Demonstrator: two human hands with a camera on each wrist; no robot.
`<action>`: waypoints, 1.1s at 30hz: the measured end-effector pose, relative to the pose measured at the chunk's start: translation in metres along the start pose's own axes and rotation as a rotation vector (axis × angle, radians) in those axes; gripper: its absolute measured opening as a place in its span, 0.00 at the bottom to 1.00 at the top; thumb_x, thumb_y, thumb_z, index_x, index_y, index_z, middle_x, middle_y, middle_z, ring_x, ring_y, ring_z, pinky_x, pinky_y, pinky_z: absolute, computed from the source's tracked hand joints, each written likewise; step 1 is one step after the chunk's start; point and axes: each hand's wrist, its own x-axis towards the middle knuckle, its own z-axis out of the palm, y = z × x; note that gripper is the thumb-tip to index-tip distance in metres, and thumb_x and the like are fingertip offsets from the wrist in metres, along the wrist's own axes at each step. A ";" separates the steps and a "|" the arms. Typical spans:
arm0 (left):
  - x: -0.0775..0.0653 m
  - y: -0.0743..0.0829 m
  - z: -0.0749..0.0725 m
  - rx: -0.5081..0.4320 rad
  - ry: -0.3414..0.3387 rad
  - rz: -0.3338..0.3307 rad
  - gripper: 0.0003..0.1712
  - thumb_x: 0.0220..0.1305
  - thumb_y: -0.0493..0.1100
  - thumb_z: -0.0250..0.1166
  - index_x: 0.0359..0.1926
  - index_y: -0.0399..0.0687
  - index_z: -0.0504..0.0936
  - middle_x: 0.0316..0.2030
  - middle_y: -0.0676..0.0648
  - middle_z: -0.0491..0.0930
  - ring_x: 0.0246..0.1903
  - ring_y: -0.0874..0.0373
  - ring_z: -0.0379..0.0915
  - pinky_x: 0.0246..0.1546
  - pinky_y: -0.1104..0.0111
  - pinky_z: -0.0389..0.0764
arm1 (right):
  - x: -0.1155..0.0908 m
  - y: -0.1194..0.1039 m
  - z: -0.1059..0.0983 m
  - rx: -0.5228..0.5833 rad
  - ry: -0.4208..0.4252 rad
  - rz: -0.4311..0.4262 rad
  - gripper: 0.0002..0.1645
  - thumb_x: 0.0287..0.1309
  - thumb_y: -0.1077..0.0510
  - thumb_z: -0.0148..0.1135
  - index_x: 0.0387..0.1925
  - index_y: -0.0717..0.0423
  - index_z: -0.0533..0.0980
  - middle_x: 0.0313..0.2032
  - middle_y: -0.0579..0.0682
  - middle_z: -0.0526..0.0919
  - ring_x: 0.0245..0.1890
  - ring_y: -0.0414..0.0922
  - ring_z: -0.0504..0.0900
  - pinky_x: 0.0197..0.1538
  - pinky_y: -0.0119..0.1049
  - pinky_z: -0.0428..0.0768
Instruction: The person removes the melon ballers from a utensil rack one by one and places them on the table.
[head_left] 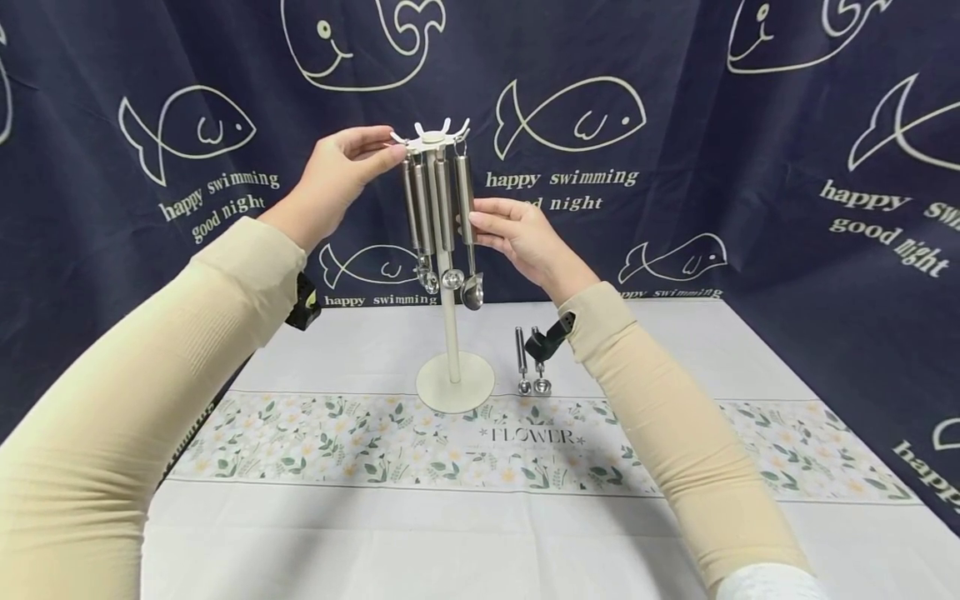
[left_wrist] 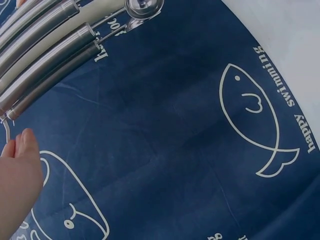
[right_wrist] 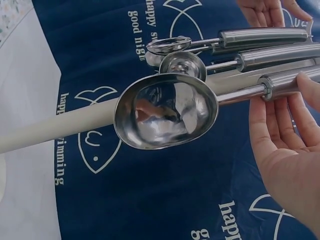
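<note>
A white rotating utensil rack (head_left: 450, 325) stands on the table, with several steel-handled tools hanging from its top hooks. At the top left my left hand (head_left: 337, 177) pinches the edge of the rack's hooked crown between thumb and fingers. My right hand (head_left: 525, 237) grips the handle of an ice cream scoop (right_wrist: 167, 112), thumb in front and fingers behind; the scoop hangs bowl down on the right side. Behind its bowl, in the right wrist view, a small round baller (right_wrist: 184, 65) and a ring-shaped tool head (right_wrist: 169, 45) show. The left wrist view catches only part of the left hand (left_wrist: 20, 177).
Two short steel scoops (head_left: 523, 358) lie on the table right of the round rack base (head_left: 455, 402). A floral runner strip (head_left: 337, 442) crosses the white tablecloth (head_left: 360, 533). A dark blue curtain (head_left: 675, 192) with fish drawings hangs close behind the rack.
</note>
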 end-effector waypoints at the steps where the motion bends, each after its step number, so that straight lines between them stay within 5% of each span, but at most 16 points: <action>1: 0.000 0.000 0.000 -0.004 0.002 0.003 0.32 0.63 0.44 0.67 0.66 0.45 0.70 0.54 0.51 0.77 0.57 0.60 0.71 0.67 0.72 0.64 | 0.000 0.000 0.000 -0.001 0.006 0.000 0.21 0.66 0.67 0.56 0.59 0.70 0.71 0.36 0.45 0.84 0.39 0.40 0.82 0.59 0.39 0.77; 33: 0.001 -0.009 -0.005 -0.121 0.019 0.100 0.25 0.63 0.38 0.66 0.60 0.36 0.75 0.43 0.53 0.82 0.47 0.65 0.76 0.59 0.74 0.73 | -0.009 -0.013 -0.013 0.037 0.035 -0.070 0.19 0.65 0.69 0.56 0.56 0.72 0.72 0.37 0.48 0.85 0.39 0.42 0.83 0.53 0.34 0.81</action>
